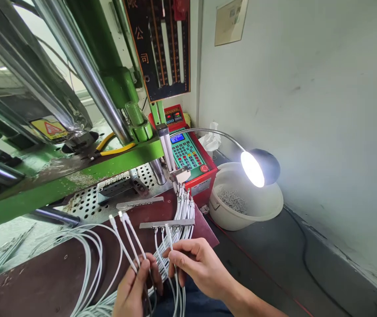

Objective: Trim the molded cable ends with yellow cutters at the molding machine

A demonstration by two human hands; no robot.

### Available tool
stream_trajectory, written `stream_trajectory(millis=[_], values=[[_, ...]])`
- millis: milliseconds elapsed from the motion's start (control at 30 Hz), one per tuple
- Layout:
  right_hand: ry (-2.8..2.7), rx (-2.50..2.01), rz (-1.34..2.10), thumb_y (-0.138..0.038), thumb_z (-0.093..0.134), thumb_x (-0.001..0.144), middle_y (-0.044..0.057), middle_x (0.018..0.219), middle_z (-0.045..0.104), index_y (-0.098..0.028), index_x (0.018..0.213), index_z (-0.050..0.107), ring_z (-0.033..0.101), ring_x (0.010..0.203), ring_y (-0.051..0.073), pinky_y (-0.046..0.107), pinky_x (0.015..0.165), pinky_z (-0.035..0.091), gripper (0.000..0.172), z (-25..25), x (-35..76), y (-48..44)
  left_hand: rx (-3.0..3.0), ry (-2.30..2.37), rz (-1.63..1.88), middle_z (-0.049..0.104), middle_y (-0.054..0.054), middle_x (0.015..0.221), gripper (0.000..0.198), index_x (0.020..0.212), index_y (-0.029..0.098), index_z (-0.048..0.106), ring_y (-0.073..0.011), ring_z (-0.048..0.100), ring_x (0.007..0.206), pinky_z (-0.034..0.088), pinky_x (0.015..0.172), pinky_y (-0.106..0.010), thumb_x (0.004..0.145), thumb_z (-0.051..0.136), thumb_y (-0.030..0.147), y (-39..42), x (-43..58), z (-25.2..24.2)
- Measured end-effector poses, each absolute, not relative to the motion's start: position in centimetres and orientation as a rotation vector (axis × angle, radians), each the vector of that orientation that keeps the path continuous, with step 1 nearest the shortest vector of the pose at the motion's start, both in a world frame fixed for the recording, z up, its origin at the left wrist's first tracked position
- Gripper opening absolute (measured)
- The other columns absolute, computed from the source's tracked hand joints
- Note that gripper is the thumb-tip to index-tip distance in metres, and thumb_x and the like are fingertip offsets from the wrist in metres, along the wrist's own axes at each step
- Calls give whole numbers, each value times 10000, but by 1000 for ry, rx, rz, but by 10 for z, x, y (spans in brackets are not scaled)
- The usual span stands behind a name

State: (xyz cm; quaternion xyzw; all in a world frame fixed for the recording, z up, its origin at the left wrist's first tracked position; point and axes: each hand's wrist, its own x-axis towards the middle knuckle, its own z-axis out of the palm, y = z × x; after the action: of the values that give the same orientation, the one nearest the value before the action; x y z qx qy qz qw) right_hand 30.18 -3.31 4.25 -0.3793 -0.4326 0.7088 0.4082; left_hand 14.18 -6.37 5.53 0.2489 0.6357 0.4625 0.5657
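My left hand (137,281) is closed on several white cables (129,235), whose connector ends point up and fan apart. Beside it, my right hand (196,264) pinches another white cable (169,240) between thumb and fingers, its end standing upright. Just beyond the hands lies a slotted metal strip (148,225) with cable plugs seated along its near edge. A second metal strip (140,202) rests farther back on the brown board (36,281). A thick bundle of white cables (184,209) runs under the near strip on the right. The lower cable lengths hang partly hidden behind my fingers.
A green press (118,165) with steel columns stands at the left, yellow-handled pliers (118,149) on its ledge. Behind the board is a red control panel (188,154). A lit lamp (253,169) hangs over a white tub (221,220). Coiled cables (87,259) lie left.
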Motion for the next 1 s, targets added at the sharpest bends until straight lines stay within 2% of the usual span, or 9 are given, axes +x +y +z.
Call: stream_trajectory(millis=[67,133,200,267,367,533,700,867,1000], values=[[-1216,-966,1814,-526,619,877,16,645,654,-123,768,675,507,448,68,182,433,345,422,45,301,-36,500,1455,1128,602,35,606,458,941,179,721,-91,512,502,433,471,-175,644,841,506,-57,141,63],[-1306,-967,1811,-473,612,891,11,638,639,-129,726,663,485,476,69,185,448,338,385,47,300,-38,536,1380,1128,498,73,531,442,996,170,705,-44,365,416,297,388,-142,701,810,481,-51,142,71],[-1379,-958,1804,-433,603,901,5,615,615,-132,698,659,454,499,72,191,460,326,366,47,298,-39,596,1335,1117,409,94,484,437,989,147,702,-30,255,403,191,368,-140,732,782,492,-46,142,75],[-1418,-954,1813,-423,598,904,0,597,597,-133,682,658,418,493,67,196,452,303,370,45,297,-39,613,1323,1114,376,97,474,451,941,127,706,-30,229,419,162,375,-147,715,789,508,-44,143,76],[-1343,-936,1901,-450,611,889,-6,591,597,-131,741,671,410,434,55,192,416,283,356,42,294,-38,638,1322,1130,350,101,473,439,864,120,704,-30,230,434,181,390,-153,691,808,510,-44,141,73],[-1169,-872,2026,-550,602,866,-51,434,505,-130,866,660,508,371,96,178,391,316,424,41,289,-36,737,1403,1188,386,93,481,459,916,130,708,-51,327,456,334,438,-168,701,799,525,-50,141,68],[-1126,-909,1988,-580,628,823,-45,474,523,-125,813,657,492,356,77,173,367,270,456,42,286,-33,822,1507,1204,436,78,506,424,852,150,695,-80,408,471,444,473,-207,703,782,537,-51,147,74],[-1077,-898,1958,-565,655,811,-34,539,560,-127,757,654,428,363,43,174,369,273,442,40,285,-32,981,1597,1196,455,65,486,379,814,159,696,-93,411,449,389,431,-199,729,750,524,-53,154,82],[-994,-877,1960,-560,721,759,-19,595,608,-127,721,647,409,378,28,168,369,274,441,39,283,-32,1059,1629,1282,474,63,485,280,787,178,696,-89,400,435,406,465,-201,792,706,458,-55,163,85]])
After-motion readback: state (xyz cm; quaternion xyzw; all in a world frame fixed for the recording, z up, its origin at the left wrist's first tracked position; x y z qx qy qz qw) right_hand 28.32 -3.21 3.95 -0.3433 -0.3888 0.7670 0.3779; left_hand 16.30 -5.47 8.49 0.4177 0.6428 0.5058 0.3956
